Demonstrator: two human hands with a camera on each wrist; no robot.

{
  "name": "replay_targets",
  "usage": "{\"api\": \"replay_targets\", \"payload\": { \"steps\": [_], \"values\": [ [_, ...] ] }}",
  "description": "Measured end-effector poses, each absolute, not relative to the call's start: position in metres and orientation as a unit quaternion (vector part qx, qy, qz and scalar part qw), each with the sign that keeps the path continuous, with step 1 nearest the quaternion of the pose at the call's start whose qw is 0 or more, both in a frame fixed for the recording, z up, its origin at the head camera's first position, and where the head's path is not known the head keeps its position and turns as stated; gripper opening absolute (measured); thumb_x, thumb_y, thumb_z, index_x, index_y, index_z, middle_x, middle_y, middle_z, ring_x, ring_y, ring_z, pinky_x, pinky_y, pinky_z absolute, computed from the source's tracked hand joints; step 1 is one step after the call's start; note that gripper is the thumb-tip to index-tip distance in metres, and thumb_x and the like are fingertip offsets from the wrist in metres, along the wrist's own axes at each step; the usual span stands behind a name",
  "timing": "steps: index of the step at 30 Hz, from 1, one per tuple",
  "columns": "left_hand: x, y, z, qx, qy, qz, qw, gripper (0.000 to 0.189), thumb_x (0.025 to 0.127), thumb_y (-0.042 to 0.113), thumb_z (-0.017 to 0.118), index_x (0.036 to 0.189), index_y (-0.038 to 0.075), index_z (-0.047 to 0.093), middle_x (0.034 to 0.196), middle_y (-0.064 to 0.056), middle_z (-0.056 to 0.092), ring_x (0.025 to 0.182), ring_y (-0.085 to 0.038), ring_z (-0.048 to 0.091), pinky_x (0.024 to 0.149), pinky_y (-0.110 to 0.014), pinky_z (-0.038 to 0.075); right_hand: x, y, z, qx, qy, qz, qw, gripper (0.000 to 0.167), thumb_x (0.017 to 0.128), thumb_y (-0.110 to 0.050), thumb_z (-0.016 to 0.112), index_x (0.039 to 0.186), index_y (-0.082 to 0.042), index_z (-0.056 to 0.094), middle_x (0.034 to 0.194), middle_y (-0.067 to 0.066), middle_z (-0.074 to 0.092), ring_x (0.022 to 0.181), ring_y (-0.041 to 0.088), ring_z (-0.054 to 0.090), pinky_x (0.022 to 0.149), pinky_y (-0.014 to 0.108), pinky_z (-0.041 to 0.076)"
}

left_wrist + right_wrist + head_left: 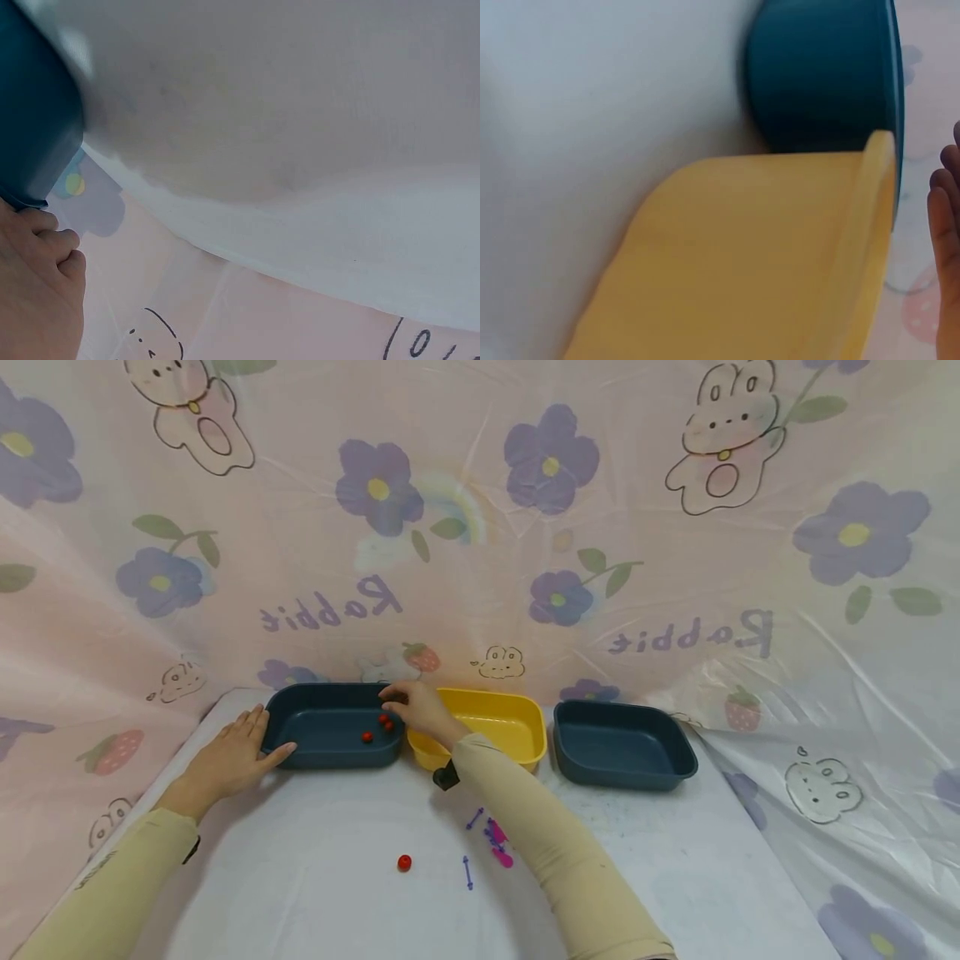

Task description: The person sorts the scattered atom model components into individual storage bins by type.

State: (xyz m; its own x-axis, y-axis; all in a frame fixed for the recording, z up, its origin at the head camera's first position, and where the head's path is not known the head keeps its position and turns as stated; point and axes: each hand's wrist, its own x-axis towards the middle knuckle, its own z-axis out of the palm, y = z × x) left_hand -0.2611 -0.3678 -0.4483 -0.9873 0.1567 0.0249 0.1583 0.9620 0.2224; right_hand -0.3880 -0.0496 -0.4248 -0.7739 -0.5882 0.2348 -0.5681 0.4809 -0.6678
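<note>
My left hand (234,752) rests against the left end of a dark blue bin (330,758), its thumb by the front corner; the left wrist view shows the fingers (60,244) at the bin's edge. Over that bin's right end hovers my right hand (422,708), thumb and fingertips slightly apart, with nothing visible between them. Below it lie several small red beads (367,737) inside the bin. The right forearm crosses a yellow bin (517,763). In the right wrist view, the fingers (946,195) appear at the right edge, beside the yellow bin's rim.
Another dark blue bin (626,775) stands to the right of the yellow one. On the white table lie a red bead (404,862), a purple stick-shaped piece (468,872), another purple piece (475,818) and pink pieces (502,858) near the right sleeve. A patterned curtain hangs behind.
</note>
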Motion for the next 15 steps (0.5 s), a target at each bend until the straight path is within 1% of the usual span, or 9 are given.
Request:
{"api": "replay_targets", "payload": {
  "steps": [6, 9, 12, 15],
  "values": [
    [-0.263, -0.369, -0.451, -0.082, -0.990, -0.110, 0.007, 0.101, 0.107, 0.062, 0.041, 0.154, -0.023, 0.014, 0.162, -0.045, 0.009, 0.148, -0.062, 0.014, 0.119, -0.073, 0.018, -0.379, -0.041, -0.421, -0.350, 0.849, -0.395, 0.005, 0.023, 0.100, -0.013, 0.071, 0.122, -0.007, 0.075, 0.113, 0.004, 0.074, 0.090, 0.013, 0.066, 0.079, 0.016, 0.056],
    [-0.263, -0.369, -0.452, -0.082, -0.990, -0.110, 0.006, 0.102, 0.107, 0.063, 0.040, 0.155, -0.023, 0.013, 0.162, -0.044, 0.008, 0.149, -0.062, 0.014, 0.119, -0.073, 0.017, -0.370, -0.034, -0.419, -0.357, 0.846, -0.395, 0.002, 0.023, 0.100, -0.013, 0.072, 0.121, -0.006, 0.076, 0.109, 0.002, 0.074, 0.089, 0.012, 0.065, 0.079, 0.015, 0.055],
    [-0.263, -0.369, -0.453, -0.082, -0.990, -0.114, 0.004, 0.102, 0.107, 0.063, 0.041, 0.154, -0.023, 0.013, 0.162, -0.044, 0.007, 0.149, -0.062, 0.013, 0.119, -0.073, 0.016, -0.360, -0.026, -0.420, -0.356, 0.846, -0.397, 0.000, 0.022, 0.100, -0.015, 0.072, 0.120, -0.008, 0.077, 0.106, 0.000, 0.074, 0.089, 0.011, 0.064, 0.078, 0.015, 0.055],
    [-0.262, -0.368, -0.451, -0.082, -0.990, -0.116, 0.001, 0.102, 0.107, 0.063, 0.040, 0.154, -0.023, 0.013, 0.162, -0.045, 0.007, 0.149, -0.062, 0.011, 0.119, -0.073, 0.015, -0.349, -0.017, -0.422, -0.359, 0.842, -0.402, -0.004, 0.022, 0.100, -0.018, 0.072, 0.119, -0.009, 0.077, 0.107, -0.002, 0.073, 0.090, 0.009, 0.064, 0.079, 0.015, 0.055]
  ]
}}
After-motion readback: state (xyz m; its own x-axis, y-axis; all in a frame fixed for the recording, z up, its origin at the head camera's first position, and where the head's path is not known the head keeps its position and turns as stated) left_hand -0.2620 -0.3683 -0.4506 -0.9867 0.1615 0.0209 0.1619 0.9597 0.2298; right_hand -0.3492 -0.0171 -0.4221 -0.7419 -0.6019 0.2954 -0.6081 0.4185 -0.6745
